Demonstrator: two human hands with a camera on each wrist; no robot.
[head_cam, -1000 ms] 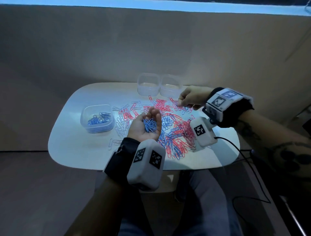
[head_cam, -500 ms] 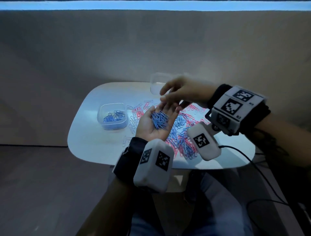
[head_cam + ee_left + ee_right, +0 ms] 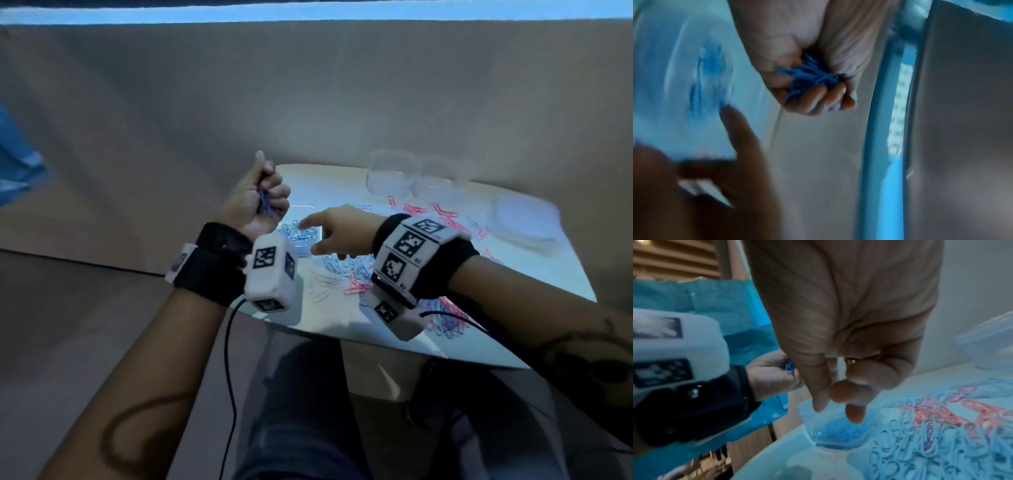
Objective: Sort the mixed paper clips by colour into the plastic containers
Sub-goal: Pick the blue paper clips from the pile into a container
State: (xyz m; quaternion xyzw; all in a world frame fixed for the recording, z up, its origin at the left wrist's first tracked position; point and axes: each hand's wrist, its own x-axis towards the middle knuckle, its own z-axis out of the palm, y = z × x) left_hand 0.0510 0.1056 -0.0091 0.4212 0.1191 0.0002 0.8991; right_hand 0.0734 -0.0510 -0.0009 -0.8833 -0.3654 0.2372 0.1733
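Observation:
My left hand is raised at the table's left edge, its fingers curled into a fist round a bunch of blue paper clips. Just below and to the right of it stands the clear container of blue clips. My right hand hovers over that container's near side with the index finger stretched out and nothing held; in the right wrist view its fingertips hang above the container of blue clips. The mixed pile of blue, pink and white clips lies under my right wrist.
Two empty clear containers stand at the back of the white table. A stack of lids lies at the far right. Pink clips are scattered near them. A cable hangs off the front edge.
My left hand has closed over the blue clips that lay in its open palm and swung left beside the blue container. My right hand left the palm and now reaches over that container.

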